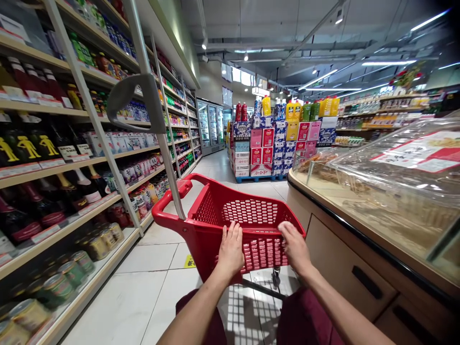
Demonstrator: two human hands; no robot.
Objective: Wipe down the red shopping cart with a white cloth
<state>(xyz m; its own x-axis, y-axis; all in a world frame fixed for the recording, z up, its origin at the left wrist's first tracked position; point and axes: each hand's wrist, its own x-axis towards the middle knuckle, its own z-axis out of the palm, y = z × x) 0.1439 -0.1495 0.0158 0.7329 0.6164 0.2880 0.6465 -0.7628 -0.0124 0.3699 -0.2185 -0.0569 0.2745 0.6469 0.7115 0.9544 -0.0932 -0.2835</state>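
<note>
Supermarket aisle. The red wheeled basket stands at 12 o'clock, just ahead of the person on the tiled floor.

The left hand and right hand both lie palm-down on its near rim. The fingers are pressed together and hooked over the edge, one hand on each side of the middle. It is an even hold, probably so the basket tracks straight rather than swinging.

The grey handle rises toward 11 o'clock, with no hand on it (built tall for pulling, it seems; the rim is the closer grip).

Shelves of bottles and tins run along 9 o'clock. A glass-topped counter crowds 3 o'clock, leaving a narrow lane. Stacked boxes close the aisle far off at 12.
</note>
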